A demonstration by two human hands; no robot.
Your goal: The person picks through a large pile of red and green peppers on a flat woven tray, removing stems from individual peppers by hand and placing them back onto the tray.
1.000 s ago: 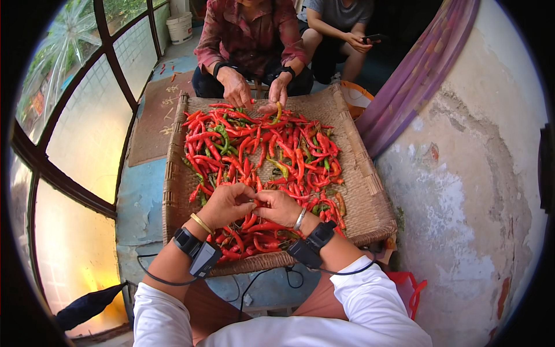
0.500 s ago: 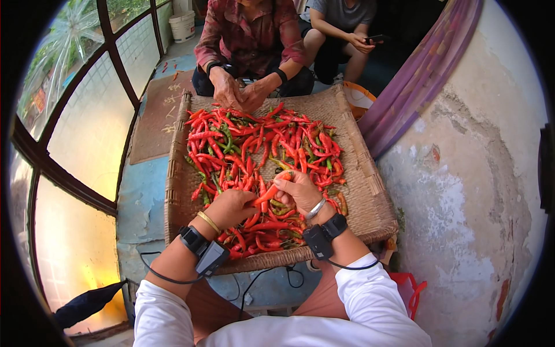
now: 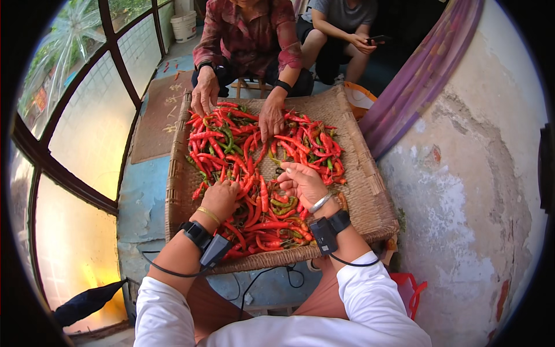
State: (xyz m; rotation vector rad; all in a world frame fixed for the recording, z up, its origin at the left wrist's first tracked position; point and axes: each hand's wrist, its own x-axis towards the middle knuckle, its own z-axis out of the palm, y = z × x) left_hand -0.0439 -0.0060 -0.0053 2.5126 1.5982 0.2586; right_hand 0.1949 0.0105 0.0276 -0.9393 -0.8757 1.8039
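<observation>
Approx. 10 o'clock: brown floor mat (image 3: 151,130) w/ pale yellow chars (image 3: 171,112) in a col. nr its right edge, seen at a slant; strokes blurry, wording n/c. Approx. 11 o'clock: white bucket (image 3: 184,26), poss. print low on side, too sm. to read. Approx. 5 o'clock: dk wrist box (image 3: 324,236), tiny pale mark, illeg.

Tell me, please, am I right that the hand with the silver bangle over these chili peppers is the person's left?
The side is wrong: the head view shows the person's right hand with the silver bangle, over the chili peppers.
</observation>
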